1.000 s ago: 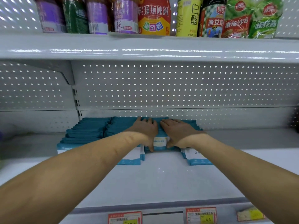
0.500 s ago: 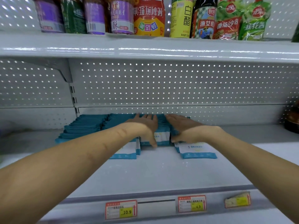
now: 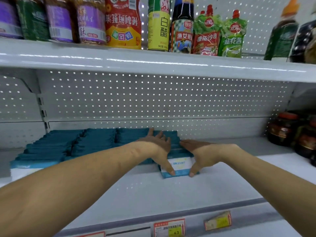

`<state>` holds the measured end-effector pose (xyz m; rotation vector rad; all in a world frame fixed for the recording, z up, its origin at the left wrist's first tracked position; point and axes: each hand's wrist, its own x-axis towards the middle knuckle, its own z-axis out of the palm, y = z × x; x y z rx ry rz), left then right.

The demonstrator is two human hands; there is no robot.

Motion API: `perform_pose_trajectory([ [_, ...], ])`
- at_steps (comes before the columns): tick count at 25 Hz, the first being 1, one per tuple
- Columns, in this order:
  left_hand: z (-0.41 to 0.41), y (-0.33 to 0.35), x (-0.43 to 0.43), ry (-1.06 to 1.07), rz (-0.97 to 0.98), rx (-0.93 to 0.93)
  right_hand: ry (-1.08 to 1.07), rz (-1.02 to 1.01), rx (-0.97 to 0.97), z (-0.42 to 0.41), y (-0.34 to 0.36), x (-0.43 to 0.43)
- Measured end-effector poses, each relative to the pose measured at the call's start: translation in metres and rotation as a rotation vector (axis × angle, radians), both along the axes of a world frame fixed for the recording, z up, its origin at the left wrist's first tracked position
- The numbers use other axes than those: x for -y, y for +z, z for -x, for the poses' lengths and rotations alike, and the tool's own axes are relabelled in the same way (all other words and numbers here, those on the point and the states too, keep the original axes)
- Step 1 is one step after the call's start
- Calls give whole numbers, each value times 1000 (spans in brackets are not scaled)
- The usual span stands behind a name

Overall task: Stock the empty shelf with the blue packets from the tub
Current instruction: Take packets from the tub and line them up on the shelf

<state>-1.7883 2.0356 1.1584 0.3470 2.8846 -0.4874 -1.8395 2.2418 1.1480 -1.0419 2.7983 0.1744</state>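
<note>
shelf (image 3: 153, 190) bears four blue packet rows (image 3: 95, 142) (left hand (image 3: 157, 142), right hand (image 3: 203, 149) bracket one).

The yellow bottle (image 3: 159, 31) reads 白醋, the red pouch (image 3: 206, 40) 番茄沙司, the green pouch (image 3: 231, 41) 韭花酱 — the price tag (image 3: 169, 227) shows 4.3.

Shop, grocery aisle. White metal store shelving: perforated back panel (image 3: 153, 100), bracket-hung upper shelf (image 3: 153, 64). Price tags (image 3: 169, 227) clipped along front edge of lower shelf (image 3: 171, 190) (one reads 4.3). Upper shelf lined with packaged condiments, labels facing out: vinegar bottle (image 3: 158, 28), sauce pouches (image 3: 206, 35), purple-labelled jars (image 3: 92, 23). Dark jars (image 3: 282, 129) at far right, lower level. Blue packets (image 3: 68, 146) in rows, many of one product.
</note>
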Motion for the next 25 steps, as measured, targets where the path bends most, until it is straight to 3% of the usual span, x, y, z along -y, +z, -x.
perform_pose_trajectory([
  [5,26,-1,7,-22,-28,-12,-8,62,-14,22,0,16],
  [13,51,-12,6,-61,104,-256,-12,129,-231,38,-20,43],
  [25,42,-14,21,31,-73,-201,8,80,-281,43,-19,41],
])
